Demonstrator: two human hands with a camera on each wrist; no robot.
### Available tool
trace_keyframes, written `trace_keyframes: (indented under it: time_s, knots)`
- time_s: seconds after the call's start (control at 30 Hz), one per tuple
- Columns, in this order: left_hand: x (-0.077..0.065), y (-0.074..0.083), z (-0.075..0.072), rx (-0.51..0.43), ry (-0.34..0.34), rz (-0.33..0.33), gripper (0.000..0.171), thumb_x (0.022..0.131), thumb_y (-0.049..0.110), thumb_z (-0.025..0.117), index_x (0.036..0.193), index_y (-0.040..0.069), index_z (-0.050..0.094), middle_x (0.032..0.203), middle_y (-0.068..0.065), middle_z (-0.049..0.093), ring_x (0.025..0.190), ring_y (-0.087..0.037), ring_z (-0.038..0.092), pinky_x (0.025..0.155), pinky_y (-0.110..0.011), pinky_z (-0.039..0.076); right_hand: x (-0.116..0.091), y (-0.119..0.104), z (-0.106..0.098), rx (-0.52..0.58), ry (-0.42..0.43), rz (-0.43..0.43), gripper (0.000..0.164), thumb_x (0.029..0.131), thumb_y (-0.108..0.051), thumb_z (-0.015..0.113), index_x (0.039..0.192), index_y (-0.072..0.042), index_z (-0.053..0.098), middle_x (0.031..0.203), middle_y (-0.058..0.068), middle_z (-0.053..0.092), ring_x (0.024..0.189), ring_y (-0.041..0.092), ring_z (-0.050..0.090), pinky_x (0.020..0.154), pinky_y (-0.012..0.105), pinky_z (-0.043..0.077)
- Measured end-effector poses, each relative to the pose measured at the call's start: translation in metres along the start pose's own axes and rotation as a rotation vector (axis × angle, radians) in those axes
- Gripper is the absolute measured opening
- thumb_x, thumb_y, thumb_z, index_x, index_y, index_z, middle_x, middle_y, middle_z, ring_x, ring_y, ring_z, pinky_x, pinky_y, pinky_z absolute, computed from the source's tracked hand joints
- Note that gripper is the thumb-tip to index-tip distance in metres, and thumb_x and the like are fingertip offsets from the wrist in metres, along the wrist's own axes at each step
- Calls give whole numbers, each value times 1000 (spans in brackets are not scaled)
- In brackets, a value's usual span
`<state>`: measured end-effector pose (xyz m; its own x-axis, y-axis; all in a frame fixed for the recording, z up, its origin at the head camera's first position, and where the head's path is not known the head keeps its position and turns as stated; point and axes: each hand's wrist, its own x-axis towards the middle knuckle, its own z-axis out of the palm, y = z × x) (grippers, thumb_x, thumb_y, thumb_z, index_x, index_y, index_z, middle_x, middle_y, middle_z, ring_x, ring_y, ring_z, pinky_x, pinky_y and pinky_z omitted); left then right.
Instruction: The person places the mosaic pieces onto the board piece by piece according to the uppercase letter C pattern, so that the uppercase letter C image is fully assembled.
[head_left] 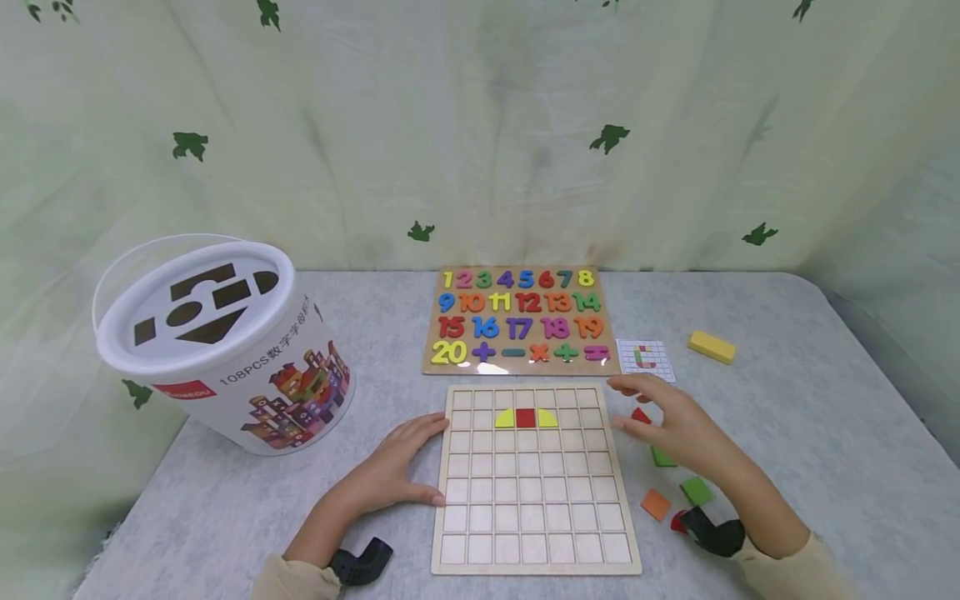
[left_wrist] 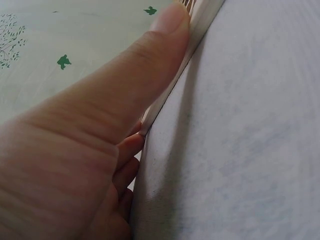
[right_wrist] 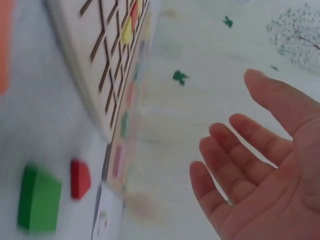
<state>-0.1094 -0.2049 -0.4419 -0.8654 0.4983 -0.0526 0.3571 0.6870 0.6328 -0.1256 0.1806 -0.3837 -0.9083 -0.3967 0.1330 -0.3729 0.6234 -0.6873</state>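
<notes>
A wooden grid board (head_left: 531, 493) lies on the table. Near its top row of cells sit a yellow quarter-round tile (head_left: 506, 419), a red square tile (head_left: 526, 418) and a second yellow quarter-round tile (head_left: 547, 418). My left hand (head_left: 384, 473) rests against the board's left edge, thumb and fingers spread along it; the left wrist view shows the thumb (left_wrist: 130, 65) on that edge. Off the upper right corner hovers my right hand (head_left: 678, 427), holding nothing, its fingers loosely bent in the right wrist view. Beneath and beside it lie a red piece (right_wrist: 79, 179) and a green block (right_wrist: 41, 200).
More loose pieces lie right of the board: a green one (head_left: 697, 491), an orange one (head_left: 656, 504) and a partly hidden red one (head_left: 678, 522). Behind are a number puzzle (head_left: 431, 360), a pattern card (head_left: 662, 360) and a yellow block (head_left: 712, 347). A white bucket (head_left: 225, 408) stands left.
</notes>
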Motion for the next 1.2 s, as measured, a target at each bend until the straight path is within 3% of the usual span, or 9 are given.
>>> trace_keyframes:
  time_s: [0.27,0.57,0.7,0.83,1.0,1.2]
  knots:
    - [-1,1,-1,0,0,-10,100,59,59,71,139,13,33,144,-6,27,130,-29,20,102,-53,19,-34,26,-14,-45,-11,95,50,78,-22,70,122,-7,52,119,7,53,102,28,50,80,48,45]
    - [-1,2,-2,-5,3,1,101,58,58,71,139,12,32,144,-7,27,130,-30,20,102,-53,19,-66,54,-13,-39,-144,257,55,73,-34,73,117,-9,55,112,3,57,99,22,52,81,35,46]
    - [-1,1,-1,-5,5,7,101,58,58,71,139,12,32,144,-7,27,130,-30,20,102,-53,19,-76,62,-16,1,-213,251,50,73,-35,72,114,-11,56,111,0,56,98,15,51,81,26,46]
    - [-2,2,-1,-10,4,-1,101,57,58,72,139,13,33,144,-5,27,131,-27,20,102,-52,20,-81,67,-17,19,-259,258,43,73,-27,74,111,-14,57,110,-1,53,95,12,50,79,18,44]
    - [-2,2,-1,-12,7,2,101,57,57,73,139,13,33,144,-5,27,130,-27,21,102,-52,20,-80,65,-16,-67,-254,240,37,71,-14,75,104,-11,59,98,-3,54,83,10,49,71,19,47]
    - [-1,1,0,0,6,1,102,57,59,72,140,14,33,144,-5,27,130,-27,21,102,-51,20,-74,59,-14,-110,-212,279,32,73,-17,74,100,-9,61,87,-4,54,77,12,48,65,22,47]
